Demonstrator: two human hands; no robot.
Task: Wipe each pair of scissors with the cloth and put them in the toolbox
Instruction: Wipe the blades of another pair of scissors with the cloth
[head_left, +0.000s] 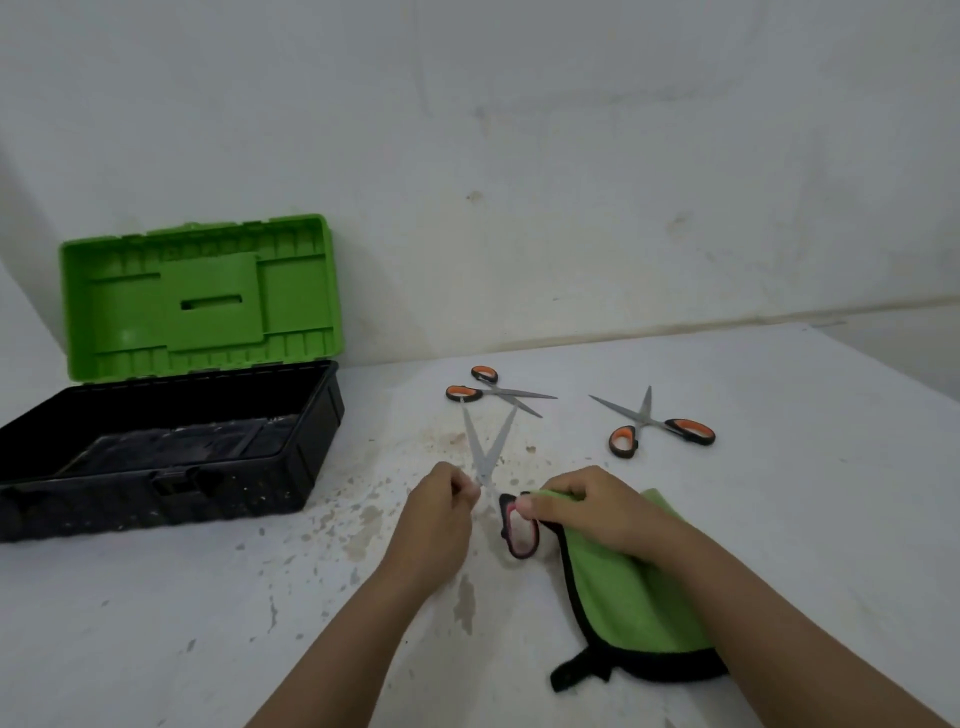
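Note:
A pair of scissors with pink-and-black handles (488, 457) lies open in front of me, blades pointing away. My left hand (441, 506) pinches it near the pivot. My right hand (582, 506) presses a corner of the green cloth with black edging (623, 597) against the pink handle loop. Two more pairs with orange-and-black handles lie further back: one (493, 392) at the centre, one (654, 423) to the right. The toolbox (171, 457), black with a green lid, stands open at the left.
The white table top is stained and speckled around the scissors. A white wall runs close behind the table. The toolbox lid (197, 296) leans upright against that wall.

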